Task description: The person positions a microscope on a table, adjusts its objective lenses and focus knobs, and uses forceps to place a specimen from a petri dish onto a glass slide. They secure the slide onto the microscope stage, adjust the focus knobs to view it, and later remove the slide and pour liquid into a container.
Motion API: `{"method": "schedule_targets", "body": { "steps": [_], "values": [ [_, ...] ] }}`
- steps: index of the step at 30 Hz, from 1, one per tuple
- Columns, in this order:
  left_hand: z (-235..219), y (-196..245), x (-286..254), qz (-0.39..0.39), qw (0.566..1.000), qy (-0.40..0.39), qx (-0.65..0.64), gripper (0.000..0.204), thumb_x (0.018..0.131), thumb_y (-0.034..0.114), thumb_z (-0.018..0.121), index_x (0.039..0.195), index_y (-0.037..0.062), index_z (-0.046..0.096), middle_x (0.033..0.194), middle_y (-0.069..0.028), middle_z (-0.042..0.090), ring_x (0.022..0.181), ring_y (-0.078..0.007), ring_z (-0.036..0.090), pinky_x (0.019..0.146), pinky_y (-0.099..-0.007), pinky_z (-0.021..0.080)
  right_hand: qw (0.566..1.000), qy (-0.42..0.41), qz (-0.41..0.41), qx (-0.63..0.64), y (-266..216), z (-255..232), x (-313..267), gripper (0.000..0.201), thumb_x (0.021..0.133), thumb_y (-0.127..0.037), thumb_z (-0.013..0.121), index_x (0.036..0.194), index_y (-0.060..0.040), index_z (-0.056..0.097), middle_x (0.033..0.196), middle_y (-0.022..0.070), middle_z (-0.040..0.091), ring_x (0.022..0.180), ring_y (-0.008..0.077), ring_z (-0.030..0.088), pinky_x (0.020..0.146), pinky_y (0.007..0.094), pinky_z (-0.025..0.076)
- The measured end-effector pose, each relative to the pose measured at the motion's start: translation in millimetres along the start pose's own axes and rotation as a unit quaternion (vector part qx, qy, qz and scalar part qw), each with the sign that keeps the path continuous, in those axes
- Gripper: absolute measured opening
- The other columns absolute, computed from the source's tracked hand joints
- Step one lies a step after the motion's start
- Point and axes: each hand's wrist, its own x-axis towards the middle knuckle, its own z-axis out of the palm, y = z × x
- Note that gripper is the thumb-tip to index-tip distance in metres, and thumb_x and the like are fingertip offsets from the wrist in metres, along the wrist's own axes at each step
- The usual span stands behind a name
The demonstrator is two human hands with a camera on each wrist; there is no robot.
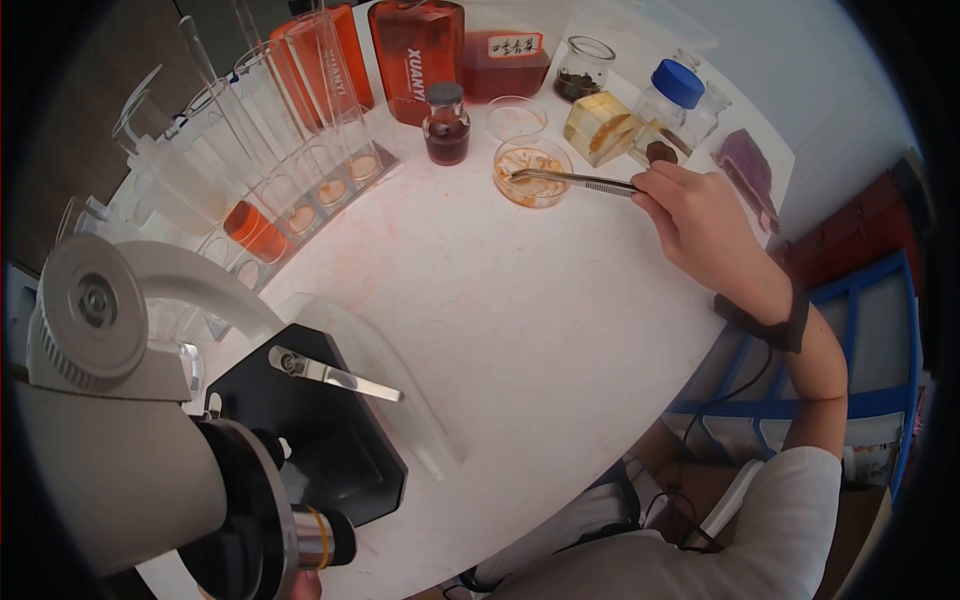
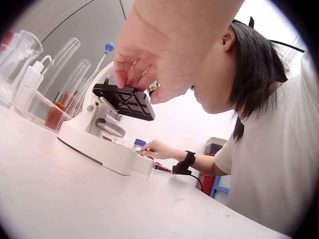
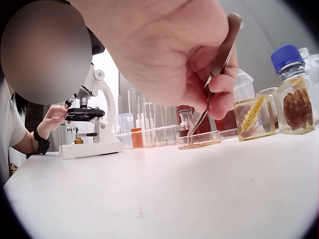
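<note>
My right hand (image 1: 700,215) pinches metal tweezers (image 1: 590,182) near their back end. Their tips reach into a petri dish (image 1: 548,198) that holds orange-brown pieces; another clear dish (image 1: 516,117) stands behind it. In the right wrist view, fingers curl round the tweezers (image 3: 225,52) above the dish (image 3: 200,142). My left hand (image 2: 159,55) is at the edge of the black microscope stage (image 2: 127,99), fingers bent, with thin bright lines between them. Whether it holds something, I cannot tell. The head view shows only its fingertips, under the objective (image 1: 320,535).
The white microscope (image 1: 130,440) fills the near left. Behind it stands a rack of test tubes (image 1: 320,185). A stoppered bottle of dark red liquid (image 1: 447,140), red-brown bottles (image 1: 415,60), a clear specimen block (image 1: 600,128) and a blue-capped bottle (image 1: 676,85) line the back. Purple cloth (image 1: 745,170) lies right.
</note>
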Motion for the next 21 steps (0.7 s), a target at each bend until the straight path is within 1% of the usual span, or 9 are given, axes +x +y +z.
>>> {"method": "schedule_targets", "body": {
  "steps": [5,13,21],
  "values": [
    [2.2,-2.0,-0.9,-0.001,1.000,-0.002,0.007,0.030,0.076,0.014,0.066,0.096,-0.0079,0.059,0.095,-0.0221,0.060,0.082,-0.0347,0.060,0.069,-0.0377,0.047,1.000,-0.010,-0.004,-0.002,1.7,-0.4,0.9,0.005,0.077,-0.004,0.056,0.075,0.0012,0.056,0.069,0.0121,0.054,0.060,0.0305,0.054,0.053,0.0368,0.043],
    [2.3,-3.2,-3.5,0.000,1.000,-0.005,0.021,0.030,0.076,0.014,0.066,0.095,-0.0078,0.059,0.094,-0.0220,0.060,0.082,-0.0345,0.060,0.068,-0.0376,0.047,0.999,0.014,0.000,0.032,2.6,0.7,1.8,0.004,0.076,-0.003,0.056,0.075,0.0016,0.057,0.069,0.0131,0.055,0.062,0.0314,0.054,0.054,0.0375,0.043],
    [1.3,-5.1,-8.9,0.002,0.999,-0.007,0.034,0.030,0.076,0.014,0.066,0.095,-0.0078,0.059,0.094,-0.0218,0.060,0.081,-0.0343,0.060,0.068,-0.0375,0.047,0.999,0.012,0.008,0.034,2.3,-0.3,1.1,0.006,0.077,-0.004,0.056,0.078,0.0016,0.057,0.070,0.0131,0.055,0.061,0.0314,0.054,0.054,0.0375,0.043]
  ]
}}
